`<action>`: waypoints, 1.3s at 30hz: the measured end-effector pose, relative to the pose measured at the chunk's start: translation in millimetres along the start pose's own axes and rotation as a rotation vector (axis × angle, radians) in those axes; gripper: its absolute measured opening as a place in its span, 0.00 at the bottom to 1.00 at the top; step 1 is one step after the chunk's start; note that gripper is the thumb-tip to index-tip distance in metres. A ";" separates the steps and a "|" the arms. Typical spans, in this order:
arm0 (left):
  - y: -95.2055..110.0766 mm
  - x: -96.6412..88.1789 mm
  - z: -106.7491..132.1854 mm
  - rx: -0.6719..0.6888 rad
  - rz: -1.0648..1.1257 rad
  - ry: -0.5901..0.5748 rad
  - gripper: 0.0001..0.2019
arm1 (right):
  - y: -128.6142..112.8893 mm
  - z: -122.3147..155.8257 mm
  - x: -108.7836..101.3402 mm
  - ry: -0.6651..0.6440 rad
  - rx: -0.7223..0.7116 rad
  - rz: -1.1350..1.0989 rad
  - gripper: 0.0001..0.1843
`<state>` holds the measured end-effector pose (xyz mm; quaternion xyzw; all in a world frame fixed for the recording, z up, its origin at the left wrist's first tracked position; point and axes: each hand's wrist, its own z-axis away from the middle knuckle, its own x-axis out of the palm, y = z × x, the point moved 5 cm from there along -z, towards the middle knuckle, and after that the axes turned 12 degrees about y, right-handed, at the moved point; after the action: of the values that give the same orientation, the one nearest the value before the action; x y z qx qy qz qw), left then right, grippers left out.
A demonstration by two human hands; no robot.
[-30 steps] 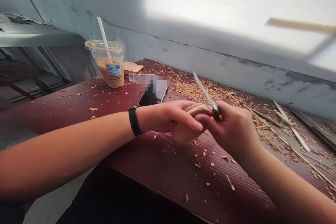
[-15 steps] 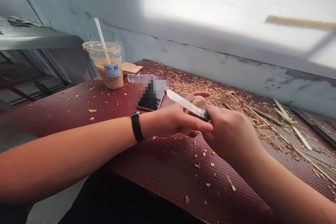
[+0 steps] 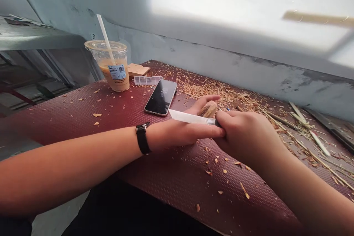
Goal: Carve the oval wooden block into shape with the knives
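My left hand, with a black watch on the wrist, is wrapped round a small piece of light wood above the dark red table. My right hand is closed on the handle of a knife. The knife's long pale blade points left across the back of my left hand, lying almost level. The blade's base sits against the wood. Wood chips lie on the table below both hands.
A plastic cup of iced milky drink with a straw stands at the back left. A black phone, a small clear box and a wooden block lie near it. Shavings and thin sticks cover the right side by the wall.
The knife blade has swung from pointing up and away to lying nearly level, pointing left over my left hand. My left hand has turned the wood, with its fingers reaching further out.
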<state>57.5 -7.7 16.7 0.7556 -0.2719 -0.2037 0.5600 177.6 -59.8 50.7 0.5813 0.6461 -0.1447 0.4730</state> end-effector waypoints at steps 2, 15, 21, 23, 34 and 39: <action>0.8 1.0 -0.2 0.041 -0.038 0.012 0.20 | 2.4 -0.2 1.4 -0.008 -0.015 0.028 0.09; -14.1 2.1 -7.9 0.104 -0.096 0.186 0.13 | 3.4 -4.3 7.6 -0.062 0.238 0.174 0.10; -14.5 -0.9 -8.7 0.009 -0.069 0.171 0.18 | 4.9 -4.6 9.1 -0.119 0.280 0.187 0.12; -10.5 0.7 -5.5 -0.080 -0.065 0.069 0.18 | 4.9 -5.8 10.1 -0.105 0.163 0.132 0.10; -12.1 3.4 -7.3 0.055 -0.089 0.183 0.16 | 2.0 -4.3 9.3 -0.025 0.230 0.177 0.09; -18.3 5.4 -2.2 -0.066 -0.017 0.266 0.17 | 20.7 -5.6 12.2 -0.062 0.384 0.235 0.21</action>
<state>66.4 -5.4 -0.2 0.7593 -0.1817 -0.1152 0.6141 195.0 -42.4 51.5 0.7271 0.5197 -0.2266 0.3871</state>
